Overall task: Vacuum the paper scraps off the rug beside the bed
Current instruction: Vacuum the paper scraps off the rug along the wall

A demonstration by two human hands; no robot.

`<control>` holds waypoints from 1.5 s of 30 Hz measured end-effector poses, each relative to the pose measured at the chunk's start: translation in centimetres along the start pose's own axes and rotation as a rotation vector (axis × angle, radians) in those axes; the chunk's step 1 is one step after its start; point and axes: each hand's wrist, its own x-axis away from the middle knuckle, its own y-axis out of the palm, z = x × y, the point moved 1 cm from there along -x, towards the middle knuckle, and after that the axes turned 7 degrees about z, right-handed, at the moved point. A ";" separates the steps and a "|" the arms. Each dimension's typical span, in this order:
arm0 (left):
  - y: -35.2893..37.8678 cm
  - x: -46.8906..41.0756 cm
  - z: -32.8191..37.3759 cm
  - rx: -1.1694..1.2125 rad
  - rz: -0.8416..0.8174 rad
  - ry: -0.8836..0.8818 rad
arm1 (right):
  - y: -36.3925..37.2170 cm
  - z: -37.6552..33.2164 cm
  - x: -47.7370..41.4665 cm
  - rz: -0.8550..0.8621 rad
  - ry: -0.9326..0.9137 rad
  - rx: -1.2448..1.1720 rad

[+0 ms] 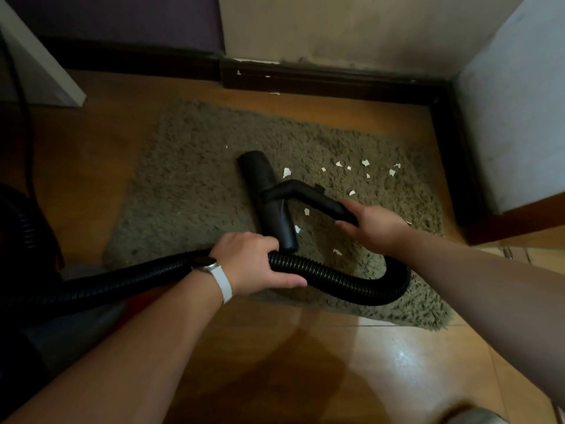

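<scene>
Small white torn paper scraps [365, 162] sit on the shaggy olive pile rug [198, 185], mostly right of and beyond the long black plastic floor nozzle [266, 197], long axis running near-to-far. Right hand [373, 224] is nearer them, wrapped round the rigid black wand [308, 198]; left hand [253, 263] grips the ribbed black hose [336, 276]. Nozzle probably flat on the pile, too dim to confirm

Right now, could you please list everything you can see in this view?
Glossy brown wooden floor: one, around the rug.
Shaggy olive-green rug: one, mid-floor.
White paper scraps: roughly fourteen, mostly on the rug's right half.
Black vacuum floor nozzle: one, on the rug's middle.
Black ribbed vacuum hose: one, looping over the rug's near edge.
Dark skirting board: one, along the far wall.
White watch strap: one, left wrist.
Left hand: grips the hose.
Right hand: grips the nozzle's black wand.
</scene>
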 end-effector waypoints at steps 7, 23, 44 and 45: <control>0.8 -0.6 -0.2 0.065 0.029 -0.043 | 0.3 3.1 0.2 0.107 0.280 -0.224; 1.5 -0.1 -1.6 0.138 0.058 -0.080 | -1.5 -0.4 -3.1 0.105 0.152 -0.054; 3.2 4.2 2.2 0.052 -0.108 0.129 | 2.1 -0.8 3.4 -0.026 -0.270 0.112; 3.3 4.5 2.4 0.054 -0.109 0.131 | 2.3 -0.9 3.5 -0.031 -0.275 0.111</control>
